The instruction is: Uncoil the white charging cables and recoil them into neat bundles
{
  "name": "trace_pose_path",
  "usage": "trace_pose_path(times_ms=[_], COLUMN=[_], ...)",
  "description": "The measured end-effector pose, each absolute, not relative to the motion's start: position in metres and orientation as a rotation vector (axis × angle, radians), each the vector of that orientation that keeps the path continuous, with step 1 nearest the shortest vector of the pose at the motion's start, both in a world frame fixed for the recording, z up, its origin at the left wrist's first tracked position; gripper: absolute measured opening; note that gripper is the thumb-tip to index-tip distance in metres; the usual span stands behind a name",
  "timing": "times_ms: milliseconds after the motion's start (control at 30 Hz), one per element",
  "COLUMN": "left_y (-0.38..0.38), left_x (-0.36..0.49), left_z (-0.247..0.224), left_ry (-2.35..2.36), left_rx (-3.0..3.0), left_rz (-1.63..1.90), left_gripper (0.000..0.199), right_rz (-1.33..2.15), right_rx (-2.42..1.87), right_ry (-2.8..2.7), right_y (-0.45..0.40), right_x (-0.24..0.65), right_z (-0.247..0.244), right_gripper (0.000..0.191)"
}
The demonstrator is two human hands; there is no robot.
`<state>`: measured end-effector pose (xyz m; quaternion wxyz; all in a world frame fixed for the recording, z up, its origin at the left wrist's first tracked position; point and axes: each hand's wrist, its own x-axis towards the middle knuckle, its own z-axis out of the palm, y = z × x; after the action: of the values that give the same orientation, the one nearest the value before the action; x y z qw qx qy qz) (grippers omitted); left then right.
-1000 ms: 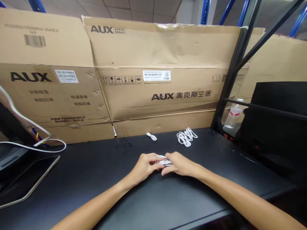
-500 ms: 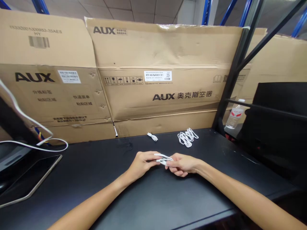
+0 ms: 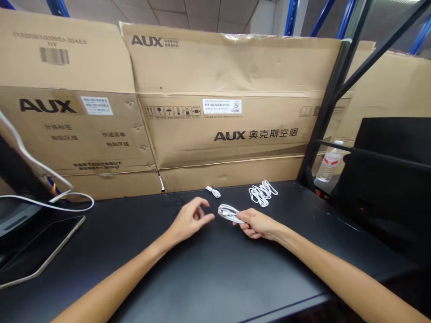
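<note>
Two large brown cardboard panels (image 3: 235,74) with black AUX letters stood behind one wide black table (image 3: 202,278). On its left side lay one flat dark tablet-like device (image 3: 37,251) with a pale rim. Two bare hands were over the middle. The left hand (image 3: 189,219) was half open, its fingers curved and parted from the thumb, holding nothing. The right hand (image 3: 257,224) was closed, thumb and fingers pinching the right end of one oval coil of white cable. Of white cable bundles there were three: one loose, looped heap (image 3: 262,194) farther right, this held coil (image 3: 229,213) between the hands, and one small, narrow bundle (image 3: 213,192) beyond them.
</note>
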<state>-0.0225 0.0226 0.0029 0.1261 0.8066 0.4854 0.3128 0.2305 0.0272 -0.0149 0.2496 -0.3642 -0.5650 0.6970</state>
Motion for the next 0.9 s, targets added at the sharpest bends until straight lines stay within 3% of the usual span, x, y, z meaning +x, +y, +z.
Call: trace_pose_path(times_ms=[67,167,233,333,433,667,900], left_y=[0.028,0.033,0.035,0.034,0.033,0.005,-0.018], left_x=[-0.037,-0.054,-0.060,-0.061,-0.056,-0.004,0.037], left_z=[0.005,0.002,-0.002,-0.007,-0.008,-0.007,-0.003], left_ry=[1.894,2.342,2.403,2.358,2.257,1.404,1.135], left_rx=[2.522,2.573,2.555,2.562,2.590,2.191,1.919], left_rz=[0.792,0.324,0.098,0.028,0.205,1.111,1.299], left_gripper=[0.031,0.024,0.019,0.021,0.019,0.015,0.017], right_rz=[1.862,1.837,1.830,1.820,1.800,1.701,1.341], right_rx=[-1.049,-1.085,-1.067,-1.049,-1.047,-1.129,-1.211], right_ry=[-1.496,-1.455,-1.451,-1.469,-1.497,-1.647,-1.984], right_y=[0.031,0.034,0.034,0.034,0.033,0.019,0.002], right_x=[0.233,0.236,0.236,0.236,0.235,0.221,0.203], right_z=[-0.015,-0.017,-0.019,-0.021,-0.020,-0.017,-0.013], right_gripper=[0.034,0.032,0.033,0.034,0.034,0.032,0.033])
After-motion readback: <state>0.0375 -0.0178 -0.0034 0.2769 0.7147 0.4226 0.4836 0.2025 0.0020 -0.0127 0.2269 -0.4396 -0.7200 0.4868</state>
